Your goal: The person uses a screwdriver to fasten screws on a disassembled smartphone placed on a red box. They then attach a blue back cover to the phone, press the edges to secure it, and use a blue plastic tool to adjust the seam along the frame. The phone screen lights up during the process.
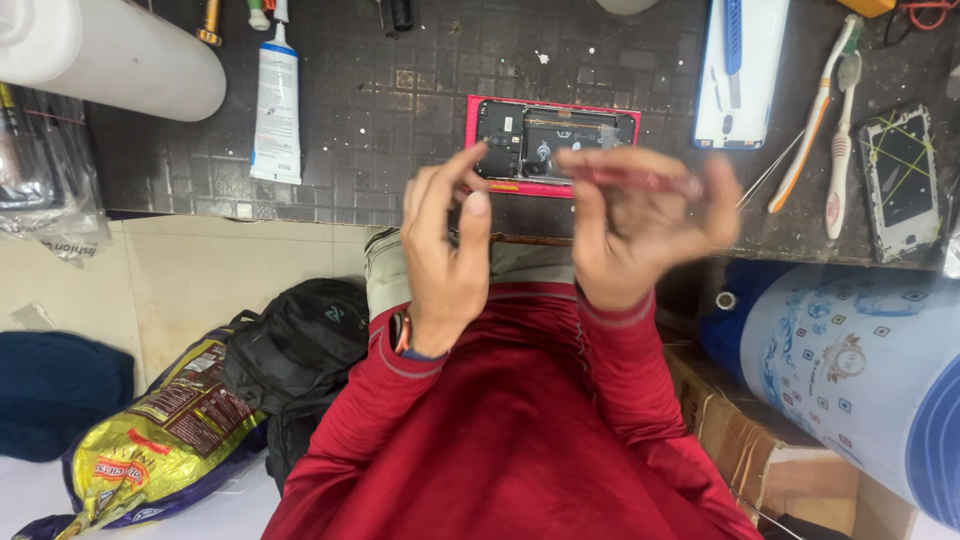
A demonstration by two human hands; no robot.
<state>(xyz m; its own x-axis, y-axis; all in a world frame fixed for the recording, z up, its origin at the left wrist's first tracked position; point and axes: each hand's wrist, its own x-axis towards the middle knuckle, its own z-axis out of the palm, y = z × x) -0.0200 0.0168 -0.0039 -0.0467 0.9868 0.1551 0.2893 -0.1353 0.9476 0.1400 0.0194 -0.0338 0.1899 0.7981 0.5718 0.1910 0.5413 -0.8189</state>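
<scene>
Landmark: the opened phone [552, 146], back cover off and its insides showing in a pink-red frame, lying flat on the dark gridded desk [400, 120].
Step in hand: judged from the pose, a pause in work on the opened phone; both hands are raised off it and busy with a small tool.
Right hand [640, 225]: lifted above the near edge of the phone, its grip pinched together on a thin reddish tool [640, 180]; motion blur hides the tool's tip and exact kind.
Left hand [447, 240]: raised just left of the phone's near corner, fingers loosely curled, grip apart and holding nothing I can make out.
Phone relative to grip: just beyond and below both hands, not touched by either.
Next move calls for: likely a steady lowering of the tool's tip onto one small spot inside the phone, with the free hand bracing the frame.
Beside the phone: a white glue tube [277, 105] well to its left; a white phone back [742, 75] and two toothbrushes [830, 130] to its right.
</scene>
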